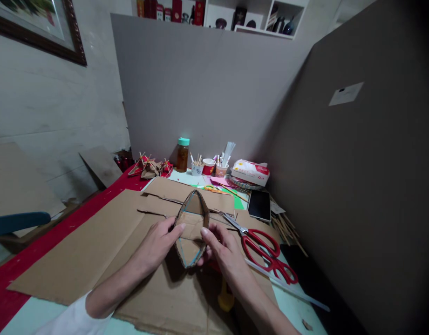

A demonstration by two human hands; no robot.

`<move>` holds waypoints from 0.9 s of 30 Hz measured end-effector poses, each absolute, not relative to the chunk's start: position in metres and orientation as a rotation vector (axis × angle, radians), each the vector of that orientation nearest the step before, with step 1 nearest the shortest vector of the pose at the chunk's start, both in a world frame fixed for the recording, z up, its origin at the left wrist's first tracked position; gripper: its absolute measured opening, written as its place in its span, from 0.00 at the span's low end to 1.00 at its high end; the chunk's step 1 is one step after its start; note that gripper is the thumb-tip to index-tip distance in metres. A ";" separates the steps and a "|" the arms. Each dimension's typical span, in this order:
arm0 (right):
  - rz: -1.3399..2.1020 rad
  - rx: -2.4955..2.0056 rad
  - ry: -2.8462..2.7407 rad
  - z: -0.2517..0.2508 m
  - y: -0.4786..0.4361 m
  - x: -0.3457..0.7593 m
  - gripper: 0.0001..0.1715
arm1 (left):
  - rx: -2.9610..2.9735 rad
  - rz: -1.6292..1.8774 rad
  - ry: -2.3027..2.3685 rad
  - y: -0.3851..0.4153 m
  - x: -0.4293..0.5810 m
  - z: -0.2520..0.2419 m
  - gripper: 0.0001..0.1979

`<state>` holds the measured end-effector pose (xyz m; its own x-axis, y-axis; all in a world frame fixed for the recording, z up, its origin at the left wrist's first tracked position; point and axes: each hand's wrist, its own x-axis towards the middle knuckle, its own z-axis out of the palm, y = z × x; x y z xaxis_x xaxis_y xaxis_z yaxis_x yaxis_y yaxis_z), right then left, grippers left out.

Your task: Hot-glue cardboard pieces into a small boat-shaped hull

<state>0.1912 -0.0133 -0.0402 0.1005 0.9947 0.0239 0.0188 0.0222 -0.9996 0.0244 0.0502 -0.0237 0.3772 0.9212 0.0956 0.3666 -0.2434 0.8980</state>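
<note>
A small boat-shaped cardboard piece (192, 225), pointed at both ends with raised sides and blue lines inside, is held over flat cardboard (126, 256). My left hand (161, 239) grips its left side, thumb over the rim. On the right side, my right hand (223, 246) has its thumb on the rim and fingers underneath. Two red-handled scissors (261, 246) lie just right of my right hand. Partly hidden below that hand is a yellow and red tool (226, 298).
A clear glue stick (291, 286) lies beyond the scissors. Behind stand a jar (182, 156), several cups (209, 166) and a tissue pack (250, 172). A tablet (259, 205) and wooden sticks (287, 228) are at the right, near a grey partition (340, 153).
</note>
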 end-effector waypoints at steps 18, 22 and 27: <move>1.124 -1.321 -1.198 -0.036 -0.017 0.190 0.26 | 1.851 0.918 1.250 0.052 0.021 -0.026 0.21; 1.075 -1.369 -1.248 -0.037 -0.016 0.190 0.26 | 1.904 0.892 1.365 0.059 0.016 -0.025 0.21; 0.964 -1.420 -1.334 -0.038 -0.022 0.189 0.27 | 1.967 0.916 1.796 0.112 -0.021 -0.001 0.15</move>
